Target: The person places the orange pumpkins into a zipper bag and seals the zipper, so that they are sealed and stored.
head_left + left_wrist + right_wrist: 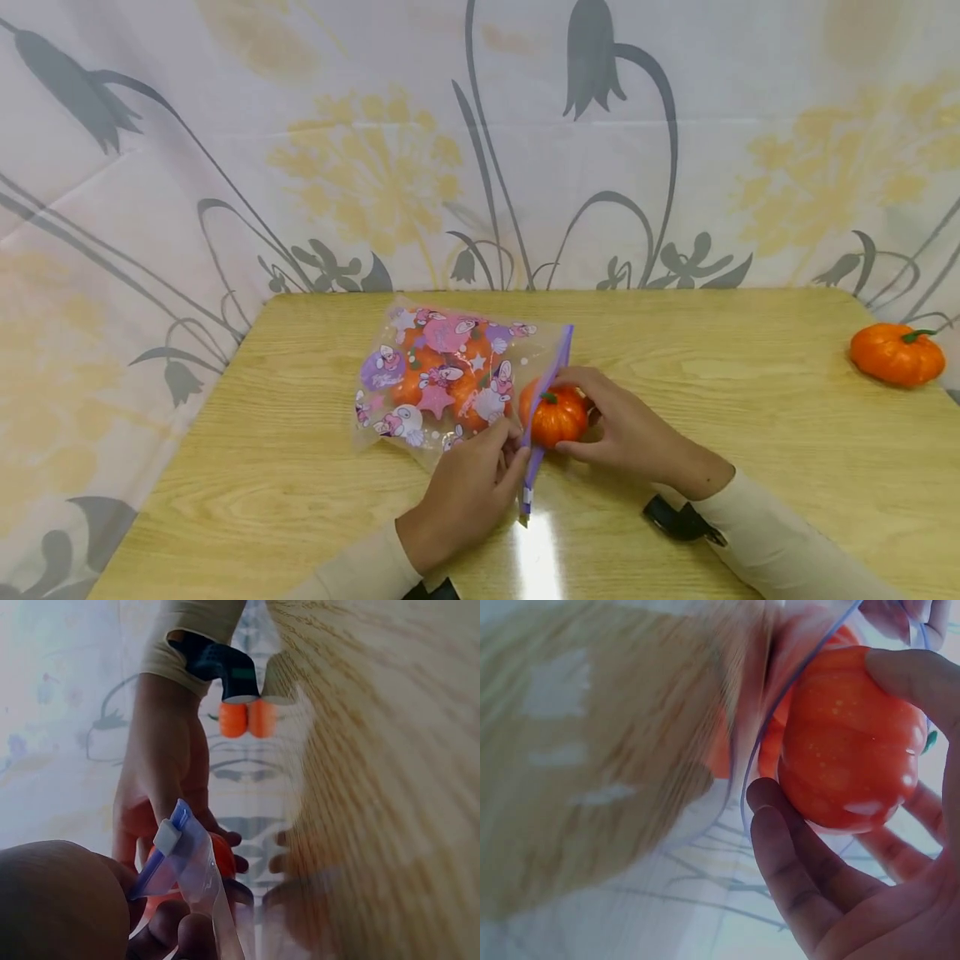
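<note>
A clear zip bag [435, 402] printed with pink, purple and white shapes lies on the table, several orange pumpkins showing through it. My left hand [467, 487] pinches its near edge beside the purple zip strip; the white slider [167, 837] shows in the left wrist view. In my right hand [633, 429] is a small, glossy orange toy pumpkin [562, 419] with a green stem. Thumb and fingers grip it from the sides at the bag's mouth. The right wrist view shows the pumpkin [851, 742] partly inside the purple-edged opening.
Another orange pumpkin [896, 355] sits at the table's far right edge. The wood-grain table [750, 367] meets a flower-printed cloth [525, 167] along its back edge. A dark strap device [678, 518] is on the right wrist.
</note>
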`<move>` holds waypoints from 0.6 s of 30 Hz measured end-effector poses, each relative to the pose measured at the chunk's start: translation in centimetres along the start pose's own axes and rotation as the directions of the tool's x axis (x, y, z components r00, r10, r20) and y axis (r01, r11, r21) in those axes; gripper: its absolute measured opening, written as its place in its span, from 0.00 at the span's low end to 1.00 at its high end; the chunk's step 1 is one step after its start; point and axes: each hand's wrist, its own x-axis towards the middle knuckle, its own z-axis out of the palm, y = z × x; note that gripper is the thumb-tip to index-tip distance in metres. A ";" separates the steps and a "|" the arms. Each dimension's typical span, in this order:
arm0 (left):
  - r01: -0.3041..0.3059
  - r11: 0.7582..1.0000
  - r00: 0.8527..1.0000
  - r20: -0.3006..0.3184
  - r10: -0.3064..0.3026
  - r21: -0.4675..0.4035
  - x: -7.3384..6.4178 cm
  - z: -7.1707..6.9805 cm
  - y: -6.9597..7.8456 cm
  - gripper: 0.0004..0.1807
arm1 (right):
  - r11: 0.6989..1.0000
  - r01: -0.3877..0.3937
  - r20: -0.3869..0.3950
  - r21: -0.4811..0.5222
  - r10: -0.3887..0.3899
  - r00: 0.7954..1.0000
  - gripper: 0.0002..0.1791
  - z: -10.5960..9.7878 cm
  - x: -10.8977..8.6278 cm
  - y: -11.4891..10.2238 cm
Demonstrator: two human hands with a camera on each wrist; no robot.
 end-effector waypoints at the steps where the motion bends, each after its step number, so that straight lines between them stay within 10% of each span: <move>1: -0.002 1.000 1.000 -0.004 0.002 0.000 -0.1 0.1 0.0 0.05 | 1.000 0.007 0.003 -0.005 -0.007 1.000 0.38 0.0 0.0 0.0; 18: -0.022 1.000 1.000 -0.009 0.022 -0.013 -0.2 -0.1 0.0 0.05 | 0.999 -0.049 0.058 0.020 0.047 0.997 0.42 0.2 0.2 -0.1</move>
